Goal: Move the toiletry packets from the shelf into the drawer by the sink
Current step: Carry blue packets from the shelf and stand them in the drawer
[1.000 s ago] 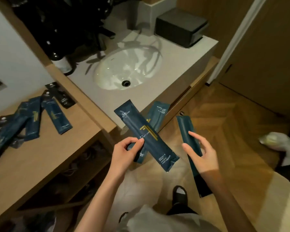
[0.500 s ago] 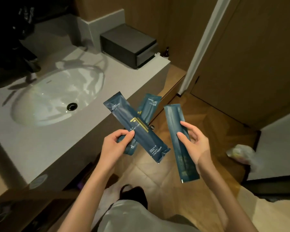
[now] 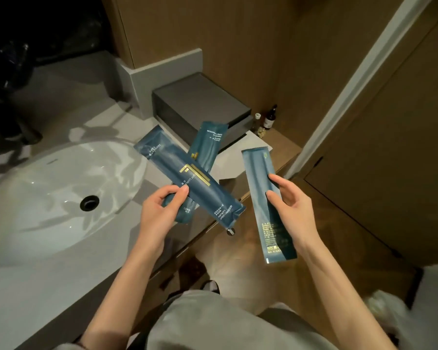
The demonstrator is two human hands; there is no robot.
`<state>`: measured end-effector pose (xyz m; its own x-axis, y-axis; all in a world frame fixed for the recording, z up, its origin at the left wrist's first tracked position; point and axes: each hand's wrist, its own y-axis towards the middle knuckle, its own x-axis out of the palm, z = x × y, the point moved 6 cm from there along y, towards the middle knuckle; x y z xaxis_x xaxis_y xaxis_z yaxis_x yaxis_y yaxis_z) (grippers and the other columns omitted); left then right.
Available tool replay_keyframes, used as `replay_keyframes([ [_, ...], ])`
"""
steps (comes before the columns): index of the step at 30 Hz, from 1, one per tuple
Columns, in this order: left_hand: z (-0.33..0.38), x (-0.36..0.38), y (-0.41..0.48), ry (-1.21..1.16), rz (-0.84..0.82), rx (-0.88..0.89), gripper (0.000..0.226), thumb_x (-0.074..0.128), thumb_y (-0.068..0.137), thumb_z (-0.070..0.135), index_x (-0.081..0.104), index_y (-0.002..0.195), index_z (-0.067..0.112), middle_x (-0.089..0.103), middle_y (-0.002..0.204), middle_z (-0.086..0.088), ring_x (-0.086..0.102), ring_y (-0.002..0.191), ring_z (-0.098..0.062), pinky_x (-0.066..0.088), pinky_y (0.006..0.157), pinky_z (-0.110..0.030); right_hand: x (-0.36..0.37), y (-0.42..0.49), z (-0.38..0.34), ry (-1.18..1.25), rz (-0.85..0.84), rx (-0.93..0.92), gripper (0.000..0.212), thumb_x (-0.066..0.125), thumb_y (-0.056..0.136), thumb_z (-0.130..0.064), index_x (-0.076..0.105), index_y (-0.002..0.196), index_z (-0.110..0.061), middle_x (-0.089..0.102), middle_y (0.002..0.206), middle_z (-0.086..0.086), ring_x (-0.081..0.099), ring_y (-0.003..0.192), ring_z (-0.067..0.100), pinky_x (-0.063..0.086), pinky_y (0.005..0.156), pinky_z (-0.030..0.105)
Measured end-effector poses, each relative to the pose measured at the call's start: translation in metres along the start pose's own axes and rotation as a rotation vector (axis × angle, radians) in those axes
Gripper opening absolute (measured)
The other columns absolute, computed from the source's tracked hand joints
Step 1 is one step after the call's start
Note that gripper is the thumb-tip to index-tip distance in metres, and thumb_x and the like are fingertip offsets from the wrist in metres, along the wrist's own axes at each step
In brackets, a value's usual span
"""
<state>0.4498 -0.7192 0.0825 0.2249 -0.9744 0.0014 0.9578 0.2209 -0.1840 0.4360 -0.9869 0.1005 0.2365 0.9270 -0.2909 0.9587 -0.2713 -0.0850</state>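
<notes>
Standing at the front edge of a pale grey stone desk [image 3: 48,286], a person holds three dark blue foil toiletry packets above its right-hand corner, where open wooden floor [image 3: 238,248] lies below. The left hand [image 3: 159,210] pinches two packets between thumb and fingers: a long packet with a gold emblem [image 3: 187,180] slanting across the front and a shorter packet marked "COMB" [image 3: 208,147] fanned out behind it. The right hand [image 3: 291,205], its fingers only loosely curled, holds a third long blue packet [image 3: 263,193] nearly upright, plain side facing the camera, well apart from the other two. Both forearms reach forward from the lower frame, wrists raised. A white oval sink basin [image 3: 48,193] is sunk into the desk at left; a dark grey rectangular box [image 3: 200,107] sits at the desk's back corner (small brown bottles [image 3: 269,120] stand just beyond it). A wooden door [image 3: 390,147] closes off the right.
</notes>
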Motion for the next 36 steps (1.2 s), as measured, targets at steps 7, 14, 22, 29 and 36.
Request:
replay_keyframes([
  [7, 0.016, -0.002, 0.069, -0.111, 0.202, -0.046, 0.022, 0.066, 0.086, 0.027, 0.069, 0.092, 0.007, 0.068, 0.093, -0.009, 0.061, 0.081, -0.015, 0.048, 0.072, -0.025, 0.033, 0.125, -0.04, -0.07, -0.15, -0.099, 0.036, 0.06, 0.092, -0.023, 0.058, 0.126, -0.033, 0.055, 0.134, -0.004, 0.057, 0.114, 0.015, 0.055, 0.088, 0.035],
  [14, 0.015, 0.0, 0.105, -0.156, 0.438, -0.046, 0.012, 0.067, 0.086, 0.021, 0.069, 0.075, 0.016, 0.065, 0.072, 0.004, 0.057, 0.066, -0.007, 0.045, 0.06, -0.014, 0.092, 0.241, -0.07, -0.193, -0.426, -0.288, 0.038, 0.058, 0.093, -0.01, 0.057, 0.129, -0.021, 0.057, 0.132, -0.005, 0.049, 0.12, 0.006, 0.042, 0.1, 0.023],
  [22, 0.021, 0.059, 0.147, -0.107, 0.592, -0.076, 0.018, 0.068, 0.085, 0.023, 0.067, 0.069, 0.016, 0.061, 0.062, 0.005, 0.055, 0.059, -0.009, 0.047, 0.058, -0.024, 0.134, 0.334, -0.074, -0.305, -0.657, -0.371, 0.038, 0.06, 0.092, -0.009, 0.057, 0.129, -0.017, 0.059, 0.13, 0.002, 0.051, 0.122, 0.016, 0.04, 0.095, 0.022],
  [29, 0.029, 0.091, 0.181, 0.031, 0.678, -0.036, 0.015, 0.066, 0.087, 0.022, 0.068, 0.073, 0.021, 0.066, 0.074, -0.001, 0.063, 0.069, -0.015, 0.052, 0.058, -0.024, 0.15, 0.366, -0.077, -0.401, -0.719, -0.484, 0.037, 0.061, 0.091, -0.01, 0.058, 0.127, -0.015, 0.063, 0.115, 0.005, 0.058, 0.097, 0.015, 0.047, 0.092, 0.028],
  [36, 0.023, 0.093, 0.201, 0.119, 0.777, -0.037, 0.018, 0.068, 0.084, 0.024, 0.069, 0.08, 0.006, 0.066, 0.079, -0.003, 0.059, 0.071, -0.014, 0.049, 0.068, -0.029, 0.161, 0.365, -0.074, -0.548, -0.665, -0.706, 0.027, 0.056, 0.092, -0.011, 0.062, 0.119, -0.013, 0.058, 0.123, 0.011, 0.052, 0.116, 0.027, 0.043, 0.103, 0.037],
])
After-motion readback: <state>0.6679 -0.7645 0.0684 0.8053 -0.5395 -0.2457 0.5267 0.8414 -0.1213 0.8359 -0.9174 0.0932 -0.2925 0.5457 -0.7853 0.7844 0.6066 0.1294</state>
